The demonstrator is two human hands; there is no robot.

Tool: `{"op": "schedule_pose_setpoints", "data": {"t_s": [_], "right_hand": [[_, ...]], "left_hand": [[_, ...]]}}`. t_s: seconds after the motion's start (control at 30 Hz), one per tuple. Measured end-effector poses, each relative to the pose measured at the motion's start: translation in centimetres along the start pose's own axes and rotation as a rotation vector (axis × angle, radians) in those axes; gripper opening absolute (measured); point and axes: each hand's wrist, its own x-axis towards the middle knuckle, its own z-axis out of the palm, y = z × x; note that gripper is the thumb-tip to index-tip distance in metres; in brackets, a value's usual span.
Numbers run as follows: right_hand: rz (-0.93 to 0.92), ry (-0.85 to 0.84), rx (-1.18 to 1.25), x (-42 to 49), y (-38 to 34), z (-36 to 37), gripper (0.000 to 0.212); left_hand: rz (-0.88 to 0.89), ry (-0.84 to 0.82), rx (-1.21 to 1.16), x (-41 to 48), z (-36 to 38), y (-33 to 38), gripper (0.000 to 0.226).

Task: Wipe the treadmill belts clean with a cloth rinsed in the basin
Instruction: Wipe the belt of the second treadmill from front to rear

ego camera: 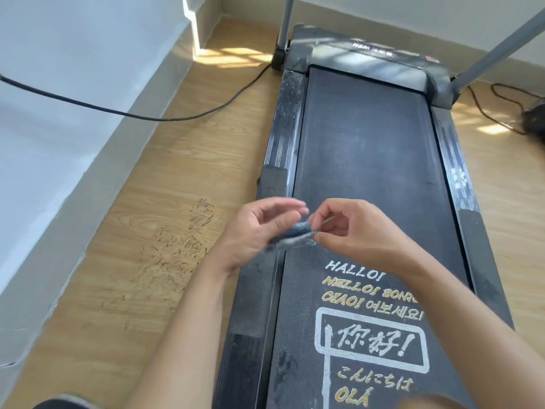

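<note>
Both hands were raised together over the near left part of the treadmill, with a small grey cloth bunched between them. The right hand had its fingers curled, and their tips pinched the cloth's right end. The left hand held the other end against its palm and thumb. Its fingers arched loosely over the top, too blurred to show exactly how they lay. The fingertips of the two hands nearly met above the cloth, which was twisted into a short, crumpled roll rather than spread flat.

The cloth hung clear of the machine, above the seam where the left edge of the belt met the left side rail. It was just beyond the white and yellow greetings printed on the belt's near end. The belt ran dark and dull up to the motor cover at the far end, where sunlight fell in stripes. The left rail and the right side rail both looked dusty and streaked.

Two grey posts rose from the far corners of the treadmill. A black cable sagged from the left edge of the view across the wall to the far left corner of the machine. The wooden floor showed a scuffed patch left of the hands — well clear of the cloth.
</note>
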Motion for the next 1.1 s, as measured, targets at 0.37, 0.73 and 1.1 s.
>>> {"op": "schedule_pose_setpoints", "data": {"t_s": [0.37,0.73,1.1], "right_hand": [[0.009,0.029,0.337,-0.5,2.4,-0.4,0.01],[0.059,-0.096,0.492,-0.4,4.4,0.7,0.037],[0.047,-0.148,0.707,-0.6,4.6,0.9,0.026]], "left_hand": [[-0.085,-0.143,0.415,-1.0,0.7,-0.3,0.036],[0.094,-0.048,0.285,0.4,2.4,1.5,0.007],[0.013,0.179,0.195,2.0,1.4,3.3,0.024]]}}
